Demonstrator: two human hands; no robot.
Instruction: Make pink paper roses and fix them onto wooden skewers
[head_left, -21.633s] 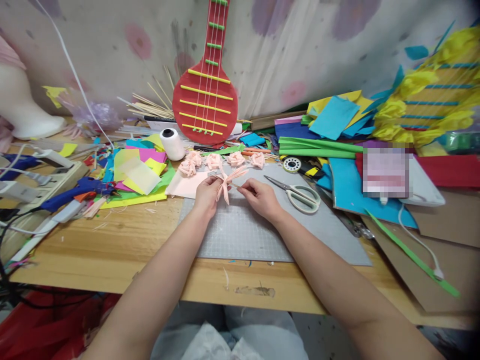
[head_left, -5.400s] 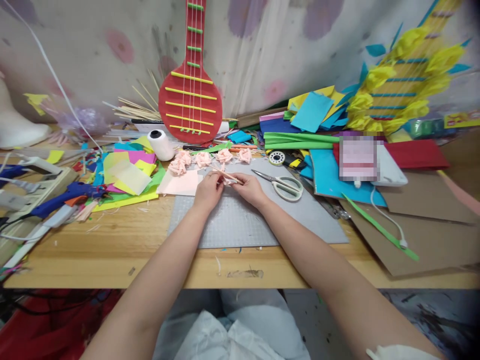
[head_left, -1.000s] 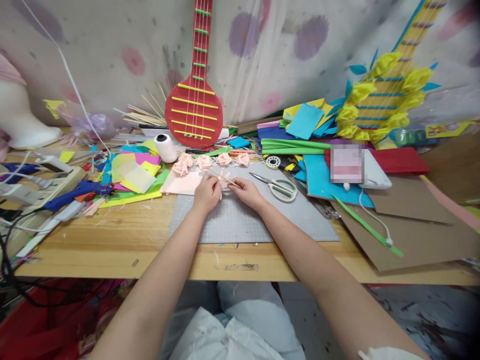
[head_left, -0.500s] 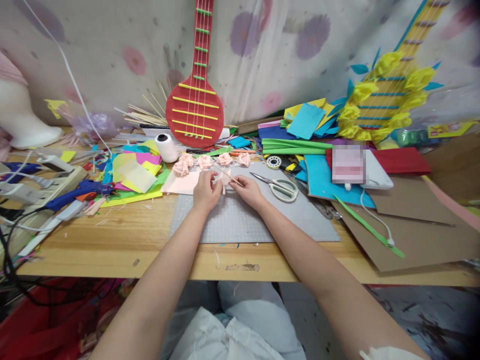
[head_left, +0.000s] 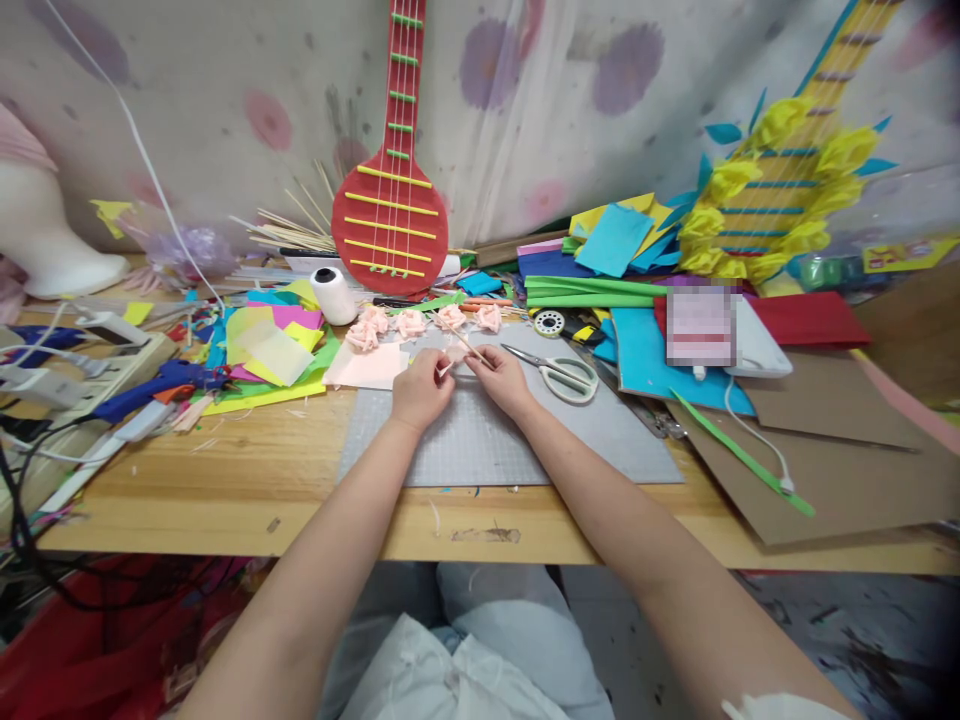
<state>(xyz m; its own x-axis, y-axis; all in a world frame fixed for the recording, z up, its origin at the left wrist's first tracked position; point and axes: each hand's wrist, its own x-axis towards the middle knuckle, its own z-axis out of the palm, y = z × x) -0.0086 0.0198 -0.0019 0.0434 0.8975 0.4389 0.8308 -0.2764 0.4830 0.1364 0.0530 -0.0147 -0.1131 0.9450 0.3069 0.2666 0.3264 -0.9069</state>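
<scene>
Above the grey cutting mat [head_left: 480, 440], my left hand [head_left: 424, 388] is closed on a small pale pink paper piece [head_left: 455, 354], partly hidden by the fingers. My right hand [head_left: 499, 378] pinches a thin wooden stick [head_left: 471, 346] that slants up to the left over the pink piece. Several pink paper roses [head_left: 411, 323] lie in a row just beyond my hands. Pink paper sheets [head_left: 365, 366] lie left of my left hand. To the right of my right hand, scissors [head_left: 568, 381] rest on the mat, blades pointing left.
A red paper lute [head_left: 390, 225] stands at the back, beside a white thread spool [head_left: 334, 296]. Blue glue guns [head_left: 161, 388] and a power strip [head_left: 131, 365] are on the left. Brown cardboard [head_left: 840, 480] and coloured sheets cover the right. Tape [head_left: 549, 322] lies behind the scissors.
My left hand has shifted slightly right and down, its fingers turned more over the pink paper. The stick in my right hand now points more steeply upward.
</scene>
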